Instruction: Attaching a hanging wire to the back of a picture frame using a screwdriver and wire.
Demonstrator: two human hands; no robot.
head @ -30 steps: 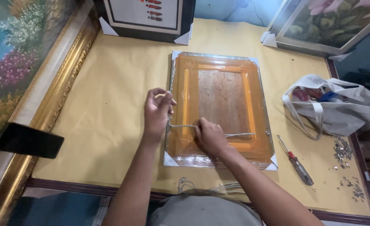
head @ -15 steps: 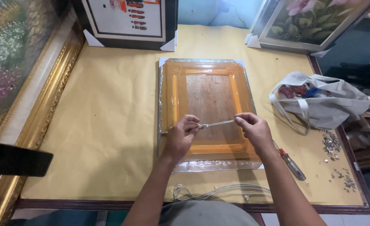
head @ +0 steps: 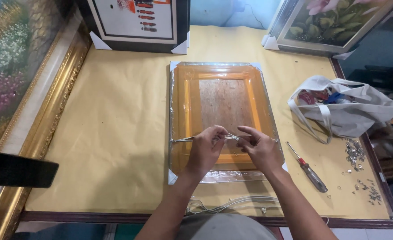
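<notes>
An orange picture frame point(head: 185, 106) lies face down on the yellow-papered table point(head: 116, 133), wrapped in clear plastic with white corner guards. A thin pale cord point(head: 181, 139) runs across its lower back from the left edge. My left hand point(head: 207, 149) and my right hand point(head: 258, 149) meet over the frame's lower middle, both pinching this cord between thumb and fingers. More loose cord point(head: 232, 204) lies at the table's near edge.
A red-handled screwdriver point(head: 310, 171) lies right of the frame. A grey cloth bag point(head: 352, 111) sits at the right, with small metal fittings point(head: 358, 160) scattered below it. Framed paintings lean at the back point(head: 138, 22) and along the left point(head: 18, 75). A black phone point(head: 18, 171) rests at left.
My hands first came apart, stretching the cord across the frame, and have now come together at the lower middle. The camera view shifted slightly.
</notes>
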